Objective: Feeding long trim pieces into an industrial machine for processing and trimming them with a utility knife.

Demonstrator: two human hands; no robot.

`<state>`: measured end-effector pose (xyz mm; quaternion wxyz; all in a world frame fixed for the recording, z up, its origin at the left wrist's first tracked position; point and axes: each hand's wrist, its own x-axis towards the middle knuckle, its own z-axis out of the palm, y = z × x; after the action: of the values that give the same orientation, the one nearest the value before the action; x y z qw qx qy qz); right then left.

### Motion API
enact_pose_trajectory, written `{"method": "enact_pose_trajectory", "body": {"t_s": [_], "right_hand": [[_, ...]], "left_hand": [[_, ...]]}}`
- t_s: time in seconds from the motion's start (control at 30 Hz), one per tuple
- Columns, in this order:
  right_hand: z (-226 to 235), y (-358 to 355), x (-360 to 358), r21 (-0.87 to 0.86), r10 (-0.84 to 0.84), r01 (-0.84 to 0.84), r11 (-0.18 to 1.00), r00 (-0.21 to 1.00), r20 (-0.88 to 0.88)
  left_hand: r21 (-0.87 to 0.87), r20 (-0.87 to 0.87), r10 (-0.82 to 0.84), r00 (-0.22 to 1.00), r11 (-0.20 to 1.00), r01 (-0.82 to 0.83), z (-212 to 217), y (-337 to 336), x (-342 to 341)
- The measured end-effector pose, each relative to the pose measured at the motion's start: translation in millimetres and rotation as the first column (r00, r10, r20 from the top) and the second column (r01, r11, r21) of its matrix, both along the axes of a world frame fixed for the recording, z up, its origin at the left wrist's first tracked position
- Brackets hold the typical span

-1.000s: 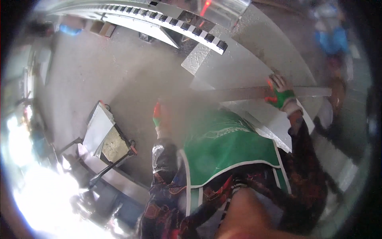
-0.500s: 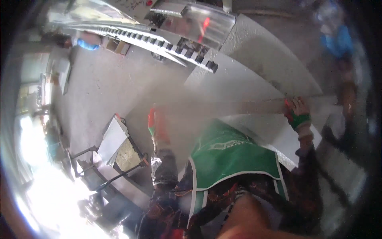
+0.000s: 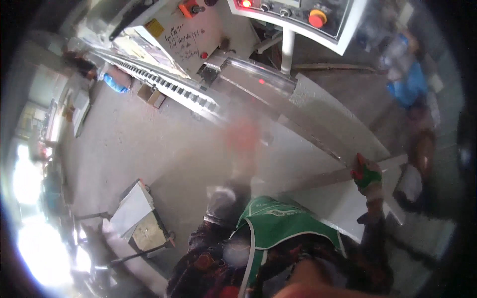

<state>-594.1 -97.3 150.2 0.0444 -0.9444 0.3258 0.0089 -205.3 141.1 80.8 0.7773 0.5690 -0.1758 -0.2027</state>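
Note:
My right hand (image 3: 366, 173), in a red and green work glove, is closed on a long flat strip (image 3: 323, 180) at its right part. The strip lies slantwise over a pale grey machine table (image 3: 343, 206) in front of me. My left hand (image 3: 242, 136) is stretched forward, away from the strip, near the end of a white toothed rail (image 3: 171, 88). A smear covers its fingers, so their pose does not show. Beside the rail runs a shiny metal beam (image 3: 258, 82) with a small red light spot.
A control panel (image 3: 298, 20) with a red knob stands on a post ahead. At lower left is a cart (image 3: 131, 216) carrying flat offcuts. A cardboard box (image 3: 150, 96) sits on the floor beyond the rail. Blue items (image 3: 410, 84) are at far right.
My left hand has come off the strip and moved right and forward toward the rail. The strip now tilts, its left part closer to me. The view has lifted, showing the control panel.

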Motion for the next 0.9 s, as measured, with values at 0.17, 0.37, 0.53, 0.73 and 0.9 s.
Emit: {"method": "enact_pose_trajectory", "body": {"t_s": [0.17, 0.37, 0.53, 0.73, 0.9], "right_hand": [[5.6, -10.9, 56.4, 0.048, -0.042, 0.048, 0.998, 0.992, -0.122], [-17.3, -31.8, 70.1, -0.061, -0.045, 0.037, 0.997, 0.991, -0.129], [13.8, -30.9, 105.7, 0.013, 0.003, -0.001, 1.000, 0.989, -0.151], [33.3, -28.9, 135.7, -0.075, 0.017, -0.026, 0.997, 0.994, -0.107], [24.8, -43.8, 136.1, -0.071, 0.015, -0.023, 0.997, 0.995, -0.102]], "left_hand": [[0.050, 0.206, -0.080, 0.975, 0.996, 0.071, -43.5, -42.7, 43.1], [-0.184, -0.233, 0.016, 0.972, 0.981, -0.060, -6.4, -98.1, 36.7], [-0.109, -0.270, 0.010, 0.963, 0.993, -0.041, 42.2, -112.8, 31.5], [-0.119, -0.219, -0.025, 0.975, 0.993, -0.002, 38.4, -128.7, 34.8], [-0.062, 0.076, 0.114, 0.991, 0.992, -0.109, 19.0, -154.2, 43.8]]}}
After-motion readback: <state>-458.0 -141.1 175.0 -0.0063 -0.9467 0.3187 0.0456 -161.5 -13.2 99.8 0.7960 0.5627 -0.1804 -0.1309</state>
